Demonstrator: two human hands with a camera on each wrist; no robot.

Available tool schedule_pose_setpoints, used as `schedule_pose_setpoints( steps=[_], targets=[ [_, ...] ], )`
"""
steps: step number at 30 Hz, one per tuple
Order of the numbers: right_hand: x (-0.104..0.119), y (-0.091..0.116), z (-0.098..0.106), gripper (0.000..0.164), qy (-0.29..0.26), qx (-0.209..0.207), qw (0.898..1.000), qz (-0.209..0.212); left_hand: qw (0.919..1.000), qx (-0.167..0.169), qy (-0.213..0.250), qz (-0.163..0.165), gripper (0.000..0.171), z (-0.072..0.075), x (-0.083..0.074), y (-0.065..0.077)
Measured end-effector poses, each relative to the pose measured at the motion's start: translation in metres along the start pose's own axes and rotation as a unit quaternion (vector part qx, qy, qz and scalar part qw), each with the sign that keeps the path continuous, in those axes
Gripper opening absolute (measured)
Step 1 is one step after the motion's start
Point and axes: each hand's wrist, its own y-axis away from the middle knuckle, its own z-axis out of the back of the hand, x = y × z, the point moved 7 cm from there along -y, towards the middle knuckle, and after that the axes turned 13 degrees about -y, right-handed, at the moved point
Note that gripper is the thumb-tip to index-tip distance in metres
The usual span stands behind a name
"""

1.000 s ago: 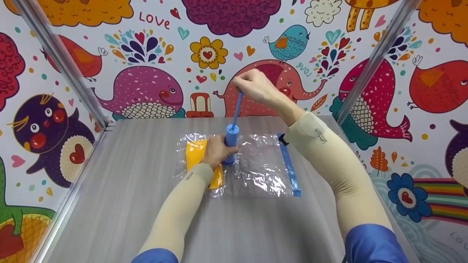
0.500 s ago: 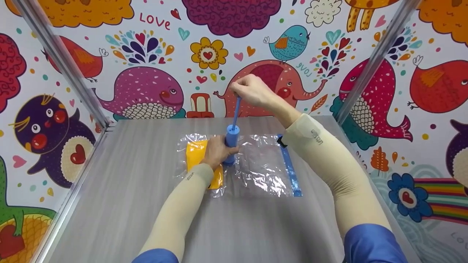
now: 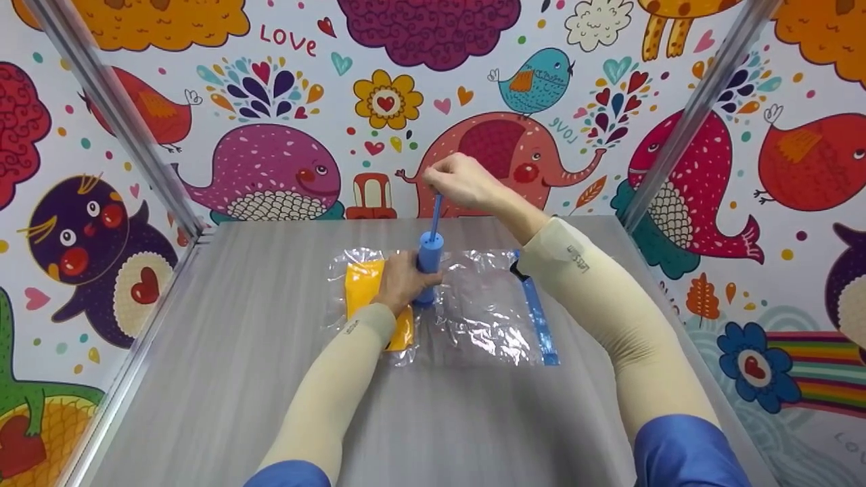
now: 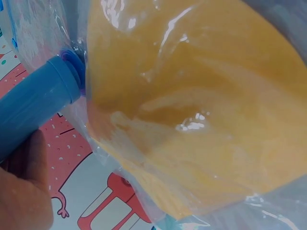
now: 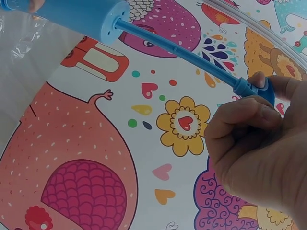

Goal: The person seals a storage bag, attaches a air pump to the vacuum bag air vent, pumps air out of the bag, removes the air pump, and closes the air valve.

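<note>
Lower than a second ago, the right hand (image 3: 465, 182) has sunk the rod (image 3: 436, 218) farther into the blue pump (image 3: 430, 251); its grip is curled round the handle (image 5: 246, 87) at twelve o'clock. The left hand (image 3: 400, 279) grips the pump, upright over the clear bag (image 3: 484, 297) on the surface (image 3: 230, 352). Within the bag's outline, a yellow sheet (image 3: 364, 279) lies towards nine o'clock, a blue strip (image 3: 539, 314) at three.

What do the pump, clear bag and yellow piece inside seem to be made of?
The pump seems hard plastic with a soft sheen: smooth and straight-sided. The bag looks like glossy plastic film: see-through, creased, full of glints. The yellow piece may be cloth or foam, opaque and evenly coloured; the bag's glare obscures its finish.
</note>
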Motion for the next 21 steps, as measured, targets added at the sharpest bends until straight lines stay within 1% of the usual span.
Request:
schedule_pose_setpoints(
  steps=[6,10,14,21],
  targets=[
    [-0.008,-0.002,-0.007,0.042,0.011,0.001,1.000,-0.009,0.9997,-0.018,-0.010,-0.017,0.050,0.002,-0.001,0.001],
    [-0.017,-0.003,-0.012,0.042,0.017,0.004,0.999,-0.029,0.9992,-0.020,-0.025,-0.024,0.051,0.002,-0.002,0.000],
    [-0.025,-0.003,-0.018,0.041,0.029,0.017,0.998,-0.044,0.9984,-0.026,-0.037,-0.033,0.050,0.003,-0.003,0.000],
    [-0.035,-0.004,-0.029,0.039,0.027,0.037,0.998,-0.052,0.9973,-0.034,-0.045,-0.046,0.048,0.004,-0.004,0.001]
  ],
)
